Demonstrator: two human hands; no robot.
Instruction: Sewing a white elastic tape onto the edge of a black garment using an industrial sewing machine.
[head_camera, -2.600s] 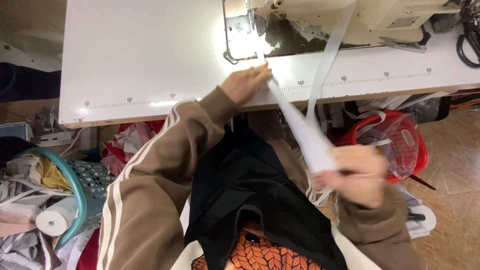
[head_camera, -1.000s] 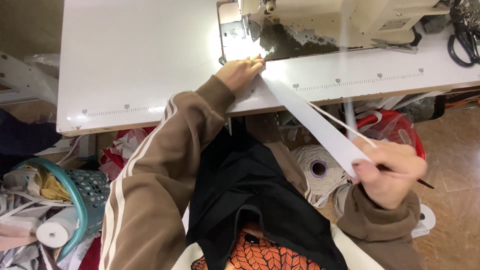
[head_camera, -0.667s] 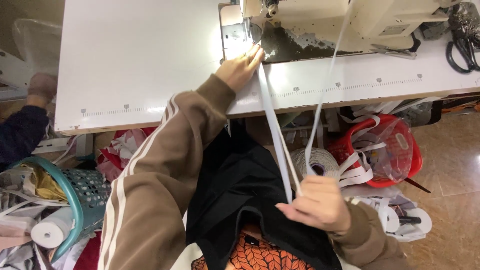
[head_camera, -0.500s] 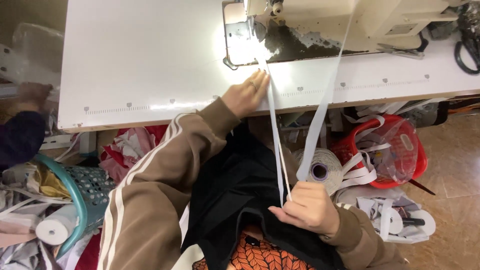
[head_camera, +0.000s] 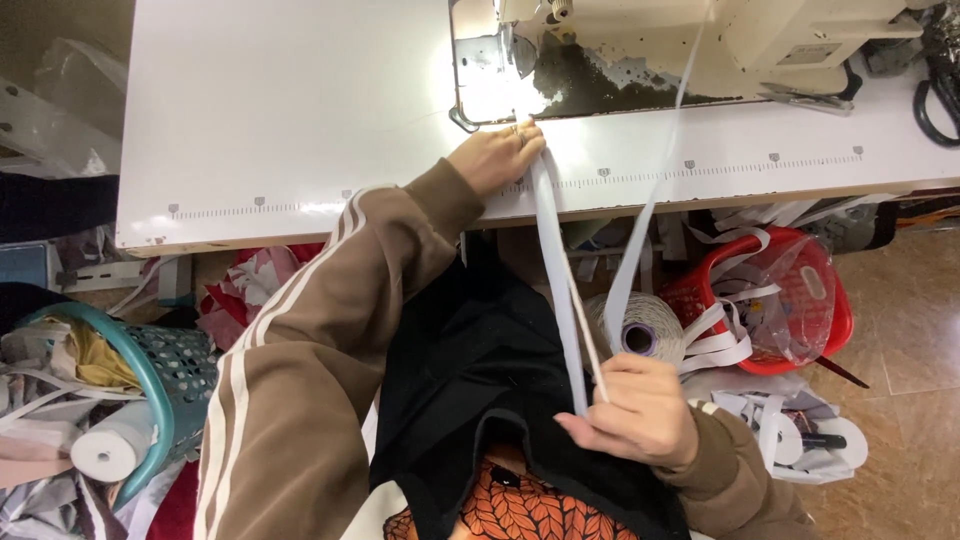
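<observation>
L hand (head_camera: 495, 158): my arm stretched fwd, palm down, fingers together, pressing white strip (head_camera: 556, 270) flat on white table (head_camera: 290, 110) edge, just short of sewing machine (head_camera: 640, 50); R hand (head_camera: 632, 412): drawn back low nr my lap, fingers curled, pinching strip's near end; strip runs taut betw. both hands; second length rises from R hand up over the machine; thread cone (head_camera: 632, 330) just beyond R hand; red basket (head_camera: 790, 300) to its right; teal basket (head_camera: 150, 380) well off L elbow.
</observation>
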